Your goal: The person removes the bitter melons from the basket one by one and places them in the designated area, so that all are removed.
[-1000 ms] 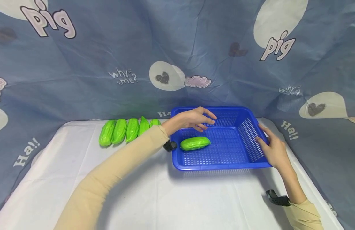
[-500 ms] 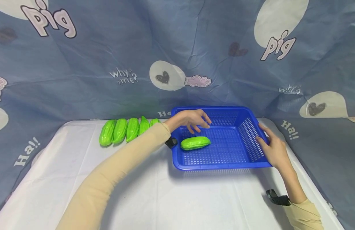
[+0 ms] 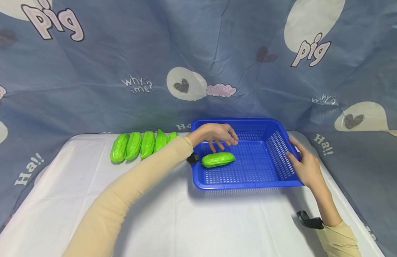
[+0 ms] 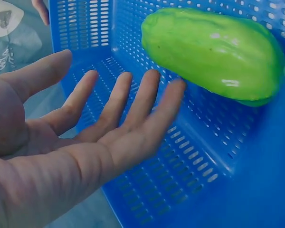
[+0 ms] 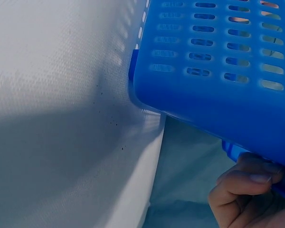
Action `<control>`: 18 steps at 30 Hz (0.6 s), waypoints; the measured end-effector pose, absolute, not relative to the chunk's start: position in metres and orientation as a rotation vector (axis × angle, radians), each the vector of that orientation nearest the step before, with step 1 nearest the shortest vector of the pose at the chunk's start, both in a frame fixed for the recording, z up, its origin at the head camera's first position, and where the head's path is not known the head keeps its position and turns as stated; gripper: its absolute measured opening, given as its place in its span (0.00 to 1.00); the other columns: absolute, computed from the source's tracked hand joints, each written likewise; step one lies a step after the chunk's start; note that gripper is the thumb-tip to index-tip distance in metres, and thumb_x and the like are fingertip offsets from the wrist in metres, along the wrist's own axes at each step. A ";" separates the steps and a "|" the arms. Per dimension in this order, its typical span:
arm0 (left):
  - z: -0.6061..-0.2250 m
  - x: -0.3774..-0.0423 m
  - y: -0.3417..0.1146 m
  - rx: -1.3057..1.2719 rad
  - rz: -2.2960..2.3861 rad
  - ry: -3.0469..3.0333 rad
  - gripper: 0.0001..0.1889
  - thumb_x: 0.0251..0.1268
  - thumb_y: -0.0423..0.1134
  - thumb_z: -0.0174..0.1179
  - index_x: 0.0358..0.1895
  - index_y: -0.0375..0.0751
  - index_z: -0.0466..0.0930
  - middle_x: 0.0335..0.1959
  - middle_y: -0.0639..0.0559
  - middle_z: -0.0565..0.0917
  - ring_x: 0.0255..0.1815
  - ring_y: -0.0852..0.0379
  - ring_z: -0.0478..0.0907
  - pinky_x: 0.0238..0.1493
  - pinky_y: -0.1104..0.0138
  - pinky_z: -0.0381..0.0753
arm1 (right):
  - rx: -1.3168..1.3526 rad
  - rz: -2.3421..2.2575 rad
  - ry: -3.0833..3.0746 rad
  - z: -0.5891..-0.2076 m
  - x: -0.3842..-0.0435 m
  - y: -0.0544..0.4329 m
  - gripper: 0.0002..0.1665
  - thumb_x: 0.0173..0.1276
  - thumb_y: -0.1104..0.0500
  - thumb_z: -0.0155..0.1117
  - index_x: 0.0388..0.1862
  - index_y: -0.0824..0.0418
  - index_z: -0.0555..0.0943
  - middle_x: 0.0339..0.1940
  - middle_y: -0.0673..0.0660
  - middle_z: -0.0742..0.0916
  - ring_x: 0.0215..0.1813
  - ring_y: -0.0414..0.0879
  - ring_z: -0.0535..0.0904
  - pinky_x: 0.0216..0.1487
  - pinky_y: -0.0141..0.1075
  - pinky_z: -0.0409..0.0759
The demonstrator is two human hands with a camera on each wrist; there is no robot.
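Note:
A blue perforated plastic basket point(image 3: 250, 185) stands at the back right of the white-covered table. Inside, near its left end, lies one glossy bright green ridged gourd point(image 3: 218, 159). My left hand point(image 3: 221, 132) hovers over the basket just behind the gourd, holding nothing. In the left wrist view its fingers point(image 4: 140, 102) are spread and gently bent, with the gourd point(image 4: 218, 54) beyond the fingertips. My right hand point(image 3: 307, 169) grips the basket's right rim, thumb over the inner side. The right wrist view shows its curled fingers point(image 5: 244, 185) at the edge of the basket point(image 5: 204, 99).
Several similar green gourds point(image 3: 133, 146) lie side by side at the back left of the table; my left forearm point(image 3: 144, 178) partly covers the rightmost ones. A blue-grey printed cloth point(image 3: 259, 92) hangs behind the table.
My left hand has dropped slightly, its fingers now pointing further down toward the basket floor. The right hand, basket and gourds stay in place.

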State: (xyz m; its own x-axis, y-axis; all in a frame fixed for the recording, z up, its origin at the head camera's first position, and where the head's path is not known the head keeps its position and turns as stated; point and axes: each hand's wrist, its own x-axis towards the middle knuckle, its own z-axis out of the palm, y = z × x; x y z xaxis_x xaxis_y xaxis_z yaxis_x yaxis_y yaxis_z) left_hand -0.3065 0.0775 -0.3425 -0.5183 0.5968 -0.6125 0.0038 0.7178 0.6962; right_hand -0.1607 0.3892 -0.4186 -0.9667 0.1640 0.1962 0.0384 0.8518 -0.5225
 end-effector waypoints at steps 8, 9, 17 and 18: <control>-0.343 -0.307 0.090 0.481 0.726 1.995 0.26 0.85 0.47 0.58 0.79 0.49 0.69 0.81 0.40 0.71 0.79 0.31 0.72 0.73 0.32 0.77 | -0.150 0.795 -2.776 -0.420 -0.160 0.390 0.34 0.85 0.53 0.59 0.85 0.58 0.67 0.56 0.82 0.87 0.46 0.72 0.90 0.40 0.58 0.85; -0.345 -0.307 0.091 0.478 0.744 1.993 0.26 0.85 0.47 0.58 0.79 0.49 0.69 0.81 0.40 0.71 0.79 0.31 0.72 0.74 0.33 0.77 | -0.151 0.798 -2.775 -0.420 -0.160 0.390 0.34 0.85 0.53 0.59 0.85 0.58 0.67 0.56 0.82 0.87 0.47 0.73 0.90 0.42 0.60 0.86; -0.354 -0.306 0.105 0.486 0.683 2.076 0.25 0.83 0.46 0.60 0.78 0.49 0.72 0.77 0.42 0.76 0.76 0.35 0.77 0.74 0.36 0.78 | -0.142 0.809 -2.768 -0.419 -0.159 0.390 0.34 0.85 0.52 0.59 0.85 0.57 0.67 0.56 0.82 0.87 0.50 0.76 0.89 0.47 0.69 0.85; -0.354 -0.306 0.106 0.493 0.646 2.091 0.25 0.83 0.46 0.60 0.78 0.49 0.72 0.77 0.42 0.77 0.76 0.35 0.77 0.73 0.36 0.78 | -0.143 0.809 -2.768 -0.419 -0.159 0.390 0.34 0.85 0.53 0.59 0.85 0.57 0.67 0.56 0.82 0.87 0.50 0.76 0.89 0.47 0.68 0.85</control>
State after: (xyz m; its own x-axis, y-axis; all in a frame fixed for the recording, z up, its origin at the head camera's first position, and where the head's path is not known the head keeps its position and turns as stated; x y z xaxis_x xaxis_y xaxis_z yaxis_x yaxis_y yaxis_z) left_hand -0.3062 0.1063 -0.3544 -0.5444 0.5576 -0.6267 0.1068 0.7871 0.6075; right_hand -0.1588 0.3900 -0.4188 -0.9631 0.1635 0.2137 0.0227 0.8407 -0.5410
